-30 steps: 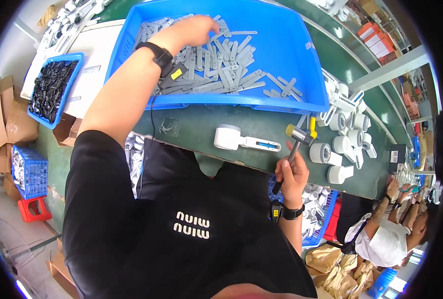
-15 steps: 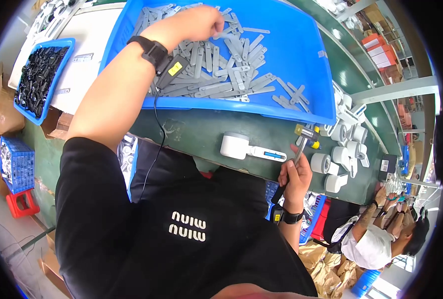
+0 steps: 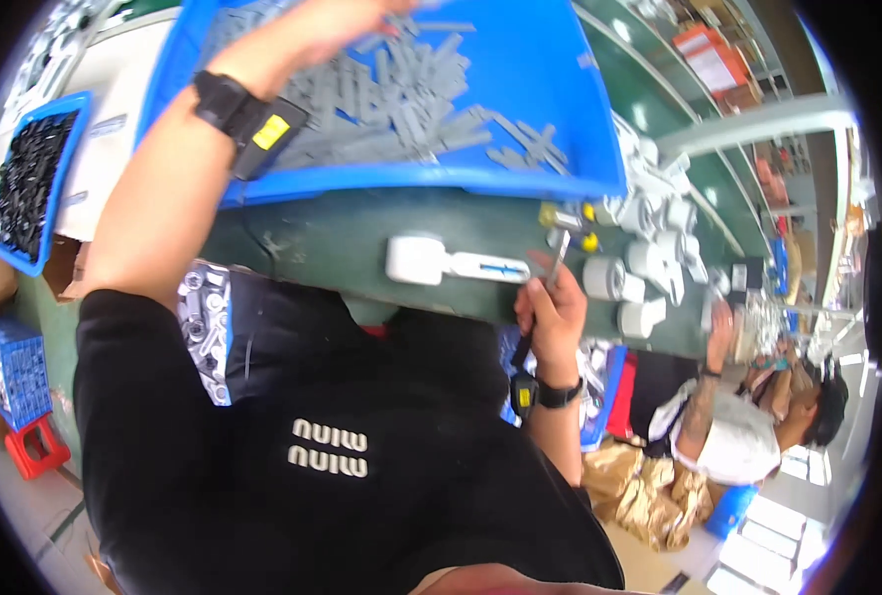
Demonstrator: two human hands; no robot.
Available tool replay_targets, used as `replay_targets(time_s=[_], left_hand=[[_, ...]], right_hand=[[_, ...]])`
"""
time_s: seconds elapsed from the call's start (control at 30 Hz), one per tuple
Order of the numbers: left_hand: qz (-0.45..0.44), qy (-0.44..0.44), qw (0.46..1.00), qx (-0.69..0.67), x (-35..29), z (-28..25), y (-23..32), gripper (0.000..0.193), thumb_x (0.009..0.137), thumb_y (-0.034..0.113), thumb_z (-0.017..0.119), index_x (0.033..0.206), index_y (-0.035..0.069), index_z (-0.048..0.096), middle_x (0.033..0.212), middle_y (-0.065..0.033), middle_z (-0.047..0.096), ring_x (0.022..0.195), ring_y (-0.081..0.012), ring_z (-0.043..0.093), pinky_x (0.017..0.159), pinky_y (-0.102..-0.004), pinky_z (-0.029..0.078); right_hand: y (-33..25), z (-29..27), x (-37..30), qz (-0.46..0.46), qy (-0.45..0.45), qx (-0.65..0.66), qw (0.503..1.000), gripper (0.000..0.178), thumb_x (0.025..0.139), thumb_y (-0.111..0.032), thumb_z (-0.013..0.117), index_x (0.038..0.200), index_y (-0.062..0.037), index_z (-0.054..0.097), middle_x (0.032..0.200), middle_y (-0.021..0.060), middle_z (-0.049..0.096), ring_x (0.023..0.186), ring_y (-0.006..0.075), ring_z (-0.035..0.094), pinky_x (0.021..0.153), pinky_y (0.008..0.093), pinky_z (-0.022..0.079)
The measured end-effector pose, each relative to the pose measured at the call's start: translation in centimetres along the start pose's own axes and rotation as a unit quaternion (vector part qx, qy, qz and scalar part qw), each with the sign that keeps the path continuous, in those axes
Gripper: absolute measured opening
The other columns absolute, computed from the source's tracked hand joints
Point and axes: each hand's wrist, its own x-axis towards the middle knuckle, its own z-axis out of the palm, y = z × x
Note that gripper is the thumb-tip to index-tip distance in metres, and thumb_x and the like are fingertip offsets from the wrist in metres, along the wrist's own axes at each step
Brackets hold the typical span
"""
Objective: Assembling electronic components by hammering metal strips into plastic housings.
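Note:
My left hand [image 3: 347, 22] reaches over a blue bin [image 3: 361, 178] of flat grey strips [image 3: 401, 99]. It is blurred and partly cut off by the top edge, so its fingers do not show clearly. My right hand [image 3: 557, 315] is closed around a metal-shafted tool [image 3: 558, 260] with a black handle end below the fist; blur hides its exact kind. Left of that hand lies a white part [image 3: 417, 260] with a thick round head and a flat handle with a blue line. The handle's end is right beside my right fingers; touching or not, I cannot tell.
Several white round-headed parts [image 3: 644, 317] stand right of my right hand, near a yellow-and-black object [image 3: 588, 241]. A blue tray [image 3: 42, 263] of small black pieces sits at the far left. A co-worker [image 3: 733, 436] is at the right. Below are a red stool [image 3: 36, 448] and brown wrapping [image 3: 639, 496].
The whole view has shifted, so the bin, bench and hands appear farther left and higher. My left hand stays over the strips, now blurred. My right hand still grips the tool.

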Motion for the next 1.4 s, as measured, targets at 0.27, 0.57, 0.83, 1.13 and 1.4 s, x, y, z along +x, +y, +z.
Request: replay_targets(time_s=[0.27, 0.57, 0.83, 1.13, 1.4], left_hand=[[0.147, 0.08, 0.985, -0.033, -4.1, 2.4, 6.4, 0.012, 0.105, 0.016, 0.071, 0.1, 0.008, 0.078, 0.078, 0.0031, 0.067, 0.063, -0.0086, 0.055, 0.059, -0.0249, 0.044], [0.063, -0.253, 0.941, -0.215, -18.3, 10.8, 10.7, 0.014, 0.093, 0.005, 0.078, 0.105, -0.001, 0.075, 0.091, -0.0119, 0.079, 0.081, -0.0238, 0.077, 0.072, -0.0357, 0.06], [0.322, -0.035, 0.929, 0.176, -23.9, 14.1, 4.0, 0.024, 0.077, 0.011, 0.09, 0.097, 0.006, 0.079, 0.108, -0.0098, 0.074, 0.104, -0.0329, 0.068, 0.091, -0.0438, 0.054], [0.283, -0.039, 0.904, 0.319, -24.4, 13.8, 0.6, 0.04, 0.082, 0.021, 0.088, 0.117, 0.008, 0.073, 0.101, -0.0064, 0.073, 0.107, -0.0297, 0.066, 0.109, -0.0451, 0.045], [0.303, -0.036, 0.928, 0.215, -23.9, 14.0, -1.9, 0.016, 0.087, 0.019, 0.085, 0.094, 0.008, 0.076, 0.096, -0.0033, 0.071, 0.107, -0.0279, 0.065, 0.094, -0.0442, 0.053]], right_hand=[[-0.6, 0.2, -0.8, 0.003, -0.021, -0.086, 0.996, 0.039, 0.104, -0.006, 0.07, 0.143, 0.0006, 0.069, 0.077, 0.0005, 0.069, 0.056, 0.0042, 0.054, 0.052, 0.0226, 0.042], [-3.0, 2.8, -5.2, -0.076, -0.026, 0.152, 0.985, 0.048, 0.109, -0.009, 0.062, 0.153, 0.0083, 0.053, 0.086, 0.011, 0.073, 0.049, 0.0067, 0.045, 0.047, 0.0239, 0.038], [-4.4, 5.2, -4.2, -0.063, -0.007, 0.156, 0.986, 0.018, 0.109, -0.013, 0.07, 0.116, 0.0032, 0.071, 0.081, 0.0025, 0.071, 0.053, 0.0032, 0.05, 0.047, 0.0223, 0.038], [-3.2, 5.4, -2.1, -0.07, 0.123, -0.171, 0.975, 0.018, 0.103, -0.017, 0.079, 0.104, 0.0008, 0.079, 0.072, -0.0078, 0.06, 0.067, 0.0016, 0.047, 0.059, 0.0244, 0.037], [-3.4, 5.1, -1.7, -0.066, 0.09, -0.249, 0.962, 0.021, 0.102, -0.023, 0.081, 0.104, -0.0017, 0.08, 0.065, -0.0049, 0.057, 0.064, 0.0027, 0.046, 0.057, 0.0267, 0.036]])
